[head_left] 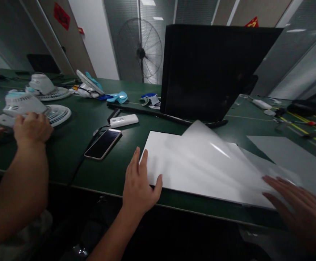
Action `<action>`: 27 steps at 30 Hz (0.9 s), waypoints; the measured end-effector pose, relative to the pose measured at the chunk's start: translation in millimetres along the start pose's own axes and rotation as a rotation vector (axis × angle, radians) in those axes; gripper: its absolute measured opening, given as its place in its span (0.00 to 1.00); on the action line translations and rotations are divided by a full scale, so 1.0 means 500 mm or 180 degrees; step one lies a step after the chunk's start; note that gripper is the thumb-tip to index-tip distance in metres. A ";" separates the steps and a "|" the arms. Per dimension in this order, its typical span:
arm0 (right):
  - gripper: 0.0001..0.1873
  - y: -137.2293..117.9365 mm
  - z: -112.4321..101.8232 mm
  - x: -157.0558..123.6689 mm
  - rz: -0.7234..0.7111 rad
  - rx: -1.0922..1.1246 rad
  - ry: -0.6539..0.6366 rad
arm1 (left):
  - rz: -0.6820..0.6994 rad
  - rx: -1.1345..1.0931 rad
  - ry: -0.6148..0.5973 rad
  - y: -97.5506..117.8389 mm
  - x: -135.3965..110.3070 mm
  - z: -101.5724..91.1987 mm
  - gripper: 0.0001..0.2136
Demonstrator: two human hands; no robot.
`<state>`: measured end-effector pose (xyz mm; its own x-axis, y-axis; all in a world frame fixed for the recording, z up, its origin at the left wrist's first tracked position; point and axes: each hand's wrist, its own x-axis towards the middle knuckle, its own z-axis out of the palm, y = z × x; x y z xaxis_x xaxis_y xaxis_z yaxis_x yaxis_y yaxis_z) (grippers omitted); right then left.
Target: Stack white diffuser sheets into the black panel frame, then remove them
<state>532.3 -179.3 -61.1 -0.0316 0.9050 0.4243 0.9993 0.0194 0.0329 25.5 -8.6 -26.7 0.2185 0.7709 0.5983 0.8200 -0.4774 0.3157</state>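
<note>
A glossy, see-through plastic film (209, 145) lies in the lower right centre of the frame, over a thin white rectangular board (156, 148) with dark edges; its upper border rises into a peak. The left hand (140, 188) is at the left end of the board, with long fingers near together and thumb spread wide; the fingertips are at the board's left edge, apart from the raised film. The right hand (301, 206), at lower right, is by the film's right end; it is blurred, so I cannot tell if the fingers pinch it. A pale flat sheet (285, 148) lies beyond, on the dark green table (106, 175). Above the board stands a large black screen (214, 69); left of it lies a dark-faced smartphone (103, 144).
</note>
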 end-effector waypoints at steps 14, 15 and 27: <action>0.30 -0.217 0.005 0.149 -0.0752 0.0428 -0.0511 | 0.0382 0.0074 -0.0247 0.005 -0.001 -0.013 0.14; 0.30 -0.219 0.003 0.148 -0.0761 0.0437 -0.0531 | 0.0356 0.0068 -0.0288 0.006 -0.001 -0.012 0.13; 0.27 -0.160 -0.009 0.106 -0.0476 0.0545 -0.0572 | 0.0029 0.0115 -0.0208 0.007 -0.003 -0.005 0.12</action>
<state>450.8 -134.9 -37.0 -0.1899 0.9471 0.2588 0.9734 0.2160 -0.0765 26.5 -12.5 -24.6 0.2591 0.7931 0.5513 0.8362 -0.4699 0.2830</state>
